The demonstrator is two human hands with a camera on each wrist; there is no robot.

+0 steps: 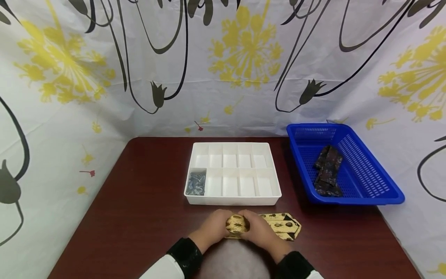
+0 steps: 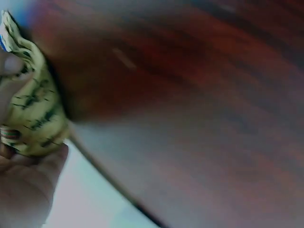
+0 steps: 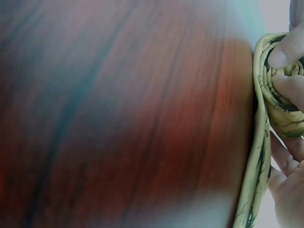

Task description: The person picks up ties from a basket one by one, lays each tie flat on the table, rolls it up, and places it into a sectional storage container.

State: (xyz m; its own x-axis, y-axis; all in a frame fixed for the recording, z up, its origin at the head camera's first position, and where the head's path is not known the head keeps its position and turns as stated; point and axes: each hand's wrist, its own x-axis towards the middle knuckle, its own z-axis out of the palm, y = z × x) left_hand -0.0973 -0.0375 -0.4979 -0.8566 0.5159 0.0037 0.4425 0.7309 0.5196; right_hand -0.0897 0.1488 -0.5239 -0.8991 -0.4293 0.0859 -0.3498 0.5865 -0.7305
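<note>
A yellow necktie (image 1: 283, 226) with dark insect prints lies partly rolled near the front of the table, its flat pointed end stretching off to the right. My left hand (image 1: 216, 224) grips the left side of the coil, fingers curled round it. From the right side, my right hand (image 1: 259, 229) holds the same coil. The right wrist view shows the spiral layers of the roll (image 3: 266, 88) edge-on, with thumb and fingers pressed at its middle and the flat length trailing below. In the left wrist view the printed cloth (image 2: 40, 109) sits between thumb and fingers.
Just beyond the hands stands a white divided box (image 1: 231, 200); its front left compartment holds a grey-blue rolled tie (image 1: 196, 184). A blue plastic basket (image 1: 362, 197) at the right contains dark patterned folded ties (image 1: 329, 170). A printed curtain (image 1: 216, 77) hangs behind the brown table (image 1: 139, 201).
</note>
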